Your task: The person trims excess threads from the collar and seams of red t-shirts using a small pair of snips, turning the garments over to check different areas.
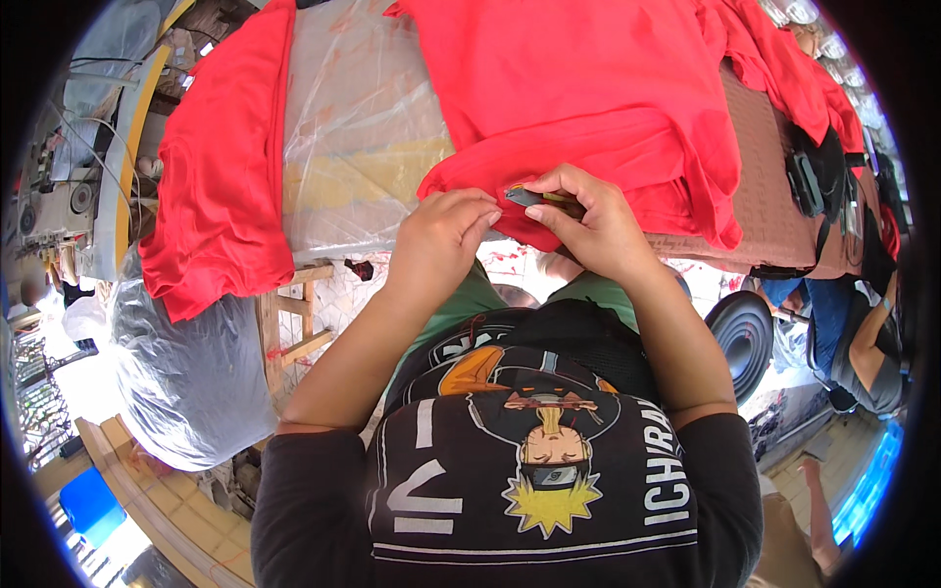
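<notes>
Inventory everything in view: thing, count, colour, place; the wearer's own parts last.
Plastic-covered work table: one, tan and brown, ahead
Smooth red cloth pieces: at least two, red, on the table
Small metal-bladed hand tool: one, grey, upper centre
Bulky plastic-wrapped bundle: one, whitish, left
Round ringed object: one, black, right
Boxy blue object: one, blue, lower left
Other people: at least two, right edge
Rim clutter: uncountable
Printed T-shirt: one, black, bottom
Left hand: one, bare, pinched near cloth
Right hand: one, bare, gripping tool

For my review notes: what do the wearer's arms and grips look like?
The left grip and right grip are bare, ungloved hands, with no watch or ring showing. The forearms are bare too, below the dark short sleeves of a black T-shirt with a cartoon print.
</notes>
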Motion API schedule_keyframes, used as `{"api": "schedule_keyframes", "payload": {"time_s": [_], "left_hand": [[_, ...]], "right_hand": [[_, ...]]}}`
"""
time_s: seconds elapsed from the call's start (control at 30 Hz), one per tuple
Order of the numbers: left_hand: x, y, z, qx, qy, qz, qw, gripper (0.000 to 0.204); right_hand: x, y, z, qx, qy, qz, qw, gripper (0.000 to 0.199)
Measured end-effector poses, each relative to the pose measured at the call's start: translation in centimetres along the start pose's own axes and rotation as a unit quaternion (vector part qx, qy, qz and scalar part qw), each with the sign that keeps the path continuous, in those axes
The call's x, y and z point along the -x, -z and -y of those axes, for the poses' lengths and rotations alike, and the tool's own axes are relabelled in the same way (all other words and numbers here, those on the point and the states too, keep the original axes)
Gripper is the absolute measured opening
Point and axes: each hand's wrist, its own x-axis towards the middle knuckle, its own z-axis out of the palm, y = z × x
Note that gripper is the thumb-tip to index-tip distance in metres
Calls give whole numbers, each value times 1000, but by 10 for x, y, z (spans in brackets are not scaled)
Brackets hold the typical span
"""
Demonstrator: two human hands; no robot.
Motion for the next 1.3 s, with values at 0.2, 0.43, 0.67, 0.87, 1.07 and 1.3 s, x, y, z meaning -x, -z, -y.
{"api": "schedule_keyframes", "payload": {"time_s": [0.2,0.43,0.67,0.87,1.07,1.3], "left_hand": [[-7,16,-7,126,189,107,968,17],[-2,8,2,186,178,55,965,19],[-4,16,-8,180,170,72,966,19],[-14,115,-41,-53,-73,275,957,15],[-23,144,-57,-28,91,234,967,18],[-44,40,4,-10,111,136,984,20]], "right_hand": [[1,1,4,-6,-9,9,1000,17],[0,2,4,60,40,28,997,17],[-3,1,10,159,80,20,984,19],[-5,20,15,93,99,-168,976,21],[1,46,32,82,42,-239,967,23],[14,86,36,165,106,-364,911,24]]}}
